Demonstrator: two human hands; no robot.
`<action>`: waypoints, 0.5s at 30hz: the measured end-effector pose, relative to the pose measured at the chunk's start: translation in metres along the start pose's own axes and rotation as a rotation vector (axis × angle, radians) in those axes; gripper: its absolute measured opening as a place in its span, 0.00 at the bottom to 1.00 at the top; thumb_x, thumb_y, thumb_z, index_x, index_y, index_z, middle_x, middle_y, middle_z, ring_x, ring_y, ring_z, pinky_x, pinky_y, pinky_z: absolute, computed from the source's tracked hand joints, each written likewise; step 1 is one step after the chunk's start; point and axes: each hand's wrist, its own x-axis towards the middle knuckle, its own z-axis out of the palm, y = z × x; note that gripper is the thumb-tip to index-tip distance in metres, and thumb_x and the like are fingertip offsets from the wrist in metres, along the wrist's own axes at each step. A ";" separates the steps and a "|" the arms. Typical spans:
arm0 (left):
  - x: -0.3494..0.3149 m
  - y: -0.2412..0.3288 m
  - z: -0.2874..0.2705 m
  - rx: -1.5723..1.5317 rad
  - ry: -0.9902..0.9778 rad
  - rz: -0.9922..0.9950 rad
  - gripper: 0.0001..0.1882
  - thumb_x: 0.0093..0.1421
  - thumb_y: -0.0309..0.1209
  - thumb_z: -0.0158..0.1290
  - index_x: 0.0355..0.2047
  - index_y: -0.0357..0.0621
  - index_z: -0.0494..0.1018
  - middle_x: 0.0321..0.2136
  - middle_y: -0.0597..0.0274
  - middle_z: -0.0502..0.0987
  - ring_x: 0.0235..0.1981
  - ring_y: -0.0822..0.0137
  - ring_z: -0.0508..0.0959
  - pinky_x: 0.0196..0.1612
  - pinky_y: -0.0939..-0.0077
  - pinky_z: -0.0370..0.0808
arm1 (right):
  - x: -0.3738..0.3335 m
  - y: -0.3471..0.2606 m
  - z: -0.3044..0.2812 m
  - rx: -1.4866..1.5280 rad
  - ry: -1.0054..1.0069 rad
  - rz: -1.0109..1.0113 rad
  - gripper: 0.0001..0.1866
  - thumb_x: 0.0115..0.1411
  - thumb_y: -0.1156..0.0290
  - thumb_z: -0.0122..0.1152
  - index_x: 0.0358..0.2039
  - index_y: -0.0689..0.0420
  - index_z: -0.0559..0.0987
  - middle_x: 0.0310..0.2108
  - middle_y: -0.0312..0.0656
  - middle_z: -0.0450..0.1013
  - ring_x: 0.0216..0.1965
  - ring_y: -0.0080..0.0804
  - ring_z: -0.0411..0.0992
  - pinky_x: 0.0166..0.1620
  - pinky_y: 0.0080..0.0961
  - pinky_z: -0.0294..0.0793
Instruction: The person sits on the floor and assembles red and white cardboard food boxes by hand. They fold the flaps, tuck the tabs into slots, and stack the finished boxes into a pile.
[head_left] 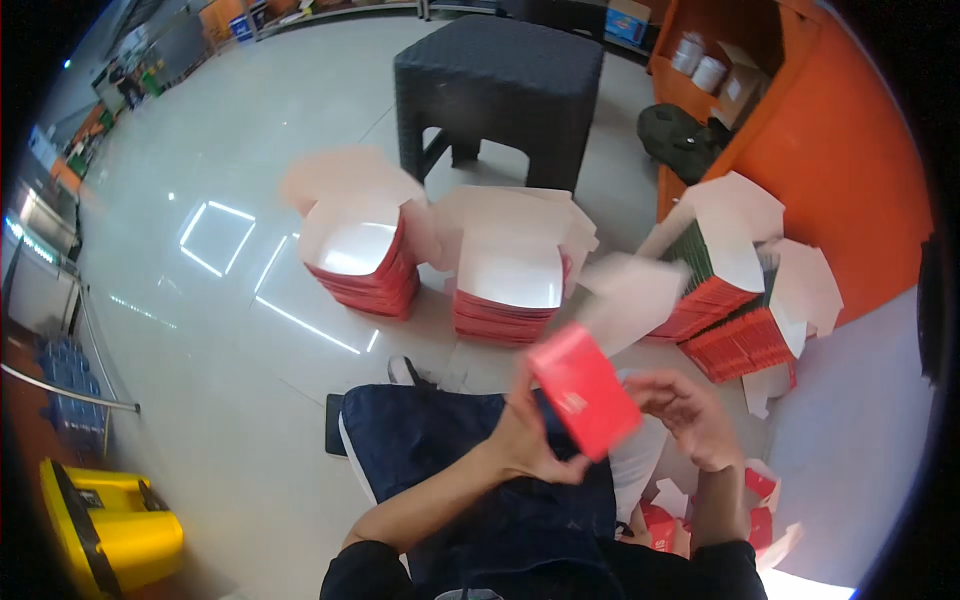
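A red folding food carton (585, 390) is tilted above my lap, its pale flaps (630, 295) standing unfolded and blurred by motion at the far end. My left hand (525, 435) grips the carton from its left and near side, thumb along the lower edge. Close to the carton's right side is my right hand (690, 412), its fingers bent but apart, with nothing seen in them. Whether its fingertips touch the carton I cannot tell. Beyond my knees stand a left stack (370, 290) and a middle stack (505, 318) of nested red cartons with white insides.
More nested cartons (745, 340) lean at the right by an orange cabinet (840, 130). Loose red cartons (660, 525) lie low beside my right forearm. A dark stool (495, 90) stands behind the stacks. A yellow bin (125, 535) is at the lower left; a dark apron (430, 440) covers my lap.
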 end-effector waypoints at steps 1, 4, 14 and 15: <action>0.009 0.002 -0.003 -0.165 0.152 -0.145 0.57 0.45 0.42 0.66 0.68 0.39 0.45 0.62 0.48 0.59 0.65 0.49 0.61 0.66 0.50 0.61 | 0.006 -0.002 -0.001 -0.232 -0.108 -0.049 0.31 0.52 0.67 0.74 0.55 0.61 0.74 0.53 0.42 0.74 0.54 0.34 0.72 0.61 0.34 0.65; 0.043 0.001 -0.023 -0.835 0.456 -0.313 0.53 0.57 0.43 0.57 0.72 0.45 0.36 0.66 0.54 0.57 0.66 0.58 0.61 0.67 0.57 0.58 | 0.035 -0.001 0.000 -0.978 -0.190 -0.084 0.28 0.49 0.66 0.76 0.50 0.55 0.77 0.49 0.43 0.76 0.53 0.38 0.72 0.63 0.45 0.61; 0.082 -0.106 -0.085 -0.114 0.766 -0.475 0.36 0.60 0.36 0.57 0.65 0.39 0.56 0.61 0.48 0.60 0.62 0.58 0.63 0.60 0.61 0.65 | 0.135 0.009 -0.017 -1.778 -0.356 -0.379 0.09 0.56 0.75 0.54 0.37 0.49 0.78 0.33 0.34 0.75 0.46 0.35 0.74 0.67 0.58 0.52; 0.081 -0.114 -0.084 -0.037 0.664 -0.503 0.34 0.60 0.36 0.58 0.63 0.38 0.59 0.60 0.48 0.61 0.60 0.57 0.65 0.60 0.62 0.65 | 0.135 0.007 -0.018 -1.816 -0.396 -0.370 0.09 0.56 0.75 0.55 0.37 0.49 0.78 0.33 0.34 0.75 0.45 0.35 0.74 0.68 0.58 0.52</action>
